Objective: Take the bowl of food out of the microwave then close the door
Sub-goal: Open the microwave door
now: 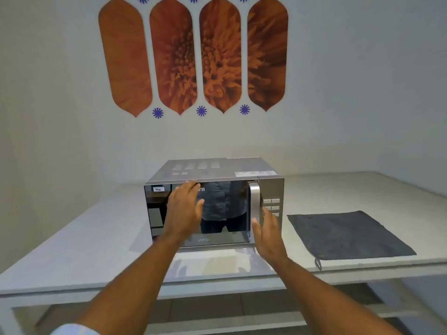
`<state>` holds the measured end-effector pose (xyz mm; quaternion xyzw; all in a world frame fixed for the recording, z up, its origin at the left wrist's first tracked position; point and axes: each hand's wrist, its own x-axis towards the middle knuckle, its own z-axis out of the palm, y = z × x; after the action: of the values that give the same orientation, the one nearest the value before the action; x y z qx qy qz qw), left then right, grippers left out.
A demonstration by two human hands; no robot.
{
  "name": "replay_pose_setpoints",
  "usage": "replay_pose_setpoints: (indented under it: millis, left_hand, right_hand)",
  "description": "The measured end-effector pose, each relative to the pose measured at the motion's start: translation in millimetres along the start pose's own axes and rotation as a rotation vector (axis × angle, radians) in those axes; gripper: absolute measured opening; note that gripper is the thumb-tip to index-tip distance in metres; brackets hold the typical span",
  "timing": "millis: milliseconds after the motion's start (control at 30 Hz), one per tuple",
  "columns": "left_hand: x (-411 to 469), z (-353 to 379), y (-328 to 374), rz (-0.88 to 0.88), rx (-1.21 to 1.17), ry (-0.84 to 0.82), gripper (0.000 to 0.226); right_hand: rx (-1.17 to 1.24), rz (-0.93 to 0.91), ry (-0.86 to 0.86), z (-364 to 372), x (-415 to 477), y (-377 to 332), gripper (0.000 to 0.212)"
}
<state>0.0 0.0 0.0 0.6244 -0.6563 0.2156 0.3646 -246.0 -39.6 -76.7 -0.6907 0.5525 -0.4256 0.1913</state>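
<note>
On the bench, both hands (open, empty) face the shut microwave (214,201): right hand (267,232) nears the handle (254,209), left hand (185,209) steadies the door (217,213).

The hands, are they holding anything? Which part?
Nothing is held. The left hand is spread open before the shut microwave door; the right hand is open beside the door handle, with no grip on it.

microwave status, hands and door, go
Left hand open, spread before the door. Right hand open, by the handle, not gripping. Door shut, mirrored; bowl not visible. Nothing in the way; cloth lies to the right.
</note>
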Motion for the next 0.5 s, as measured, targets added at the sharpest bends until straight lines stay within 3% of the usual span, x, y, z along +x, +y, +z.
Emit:
replay_pose_setpoints:
  millis: [133, 367, 500]
  left_hand:
    - [37.8, -7.4, -12.2, -0.024, 0.016, -0.048, 0.047]
    - [60.3, 4.9, -33.6, -0.077, 0.097, -0.270, 0.058]
    - [53.4, 14.4, -34.3, -0.053, 0.101, -0.282, 0.066]
  right_hand:
    - [0.169, 0.083, 0.019, -4.0, 18.5, -7.2, 0.052]
    - [0.210, 0.127, 0.044, -1.2, 35.1, -8.4, 0.038]
    - [0.283, 0.188, 0.038, -2.2, 41.4, -7.2, 0.036]
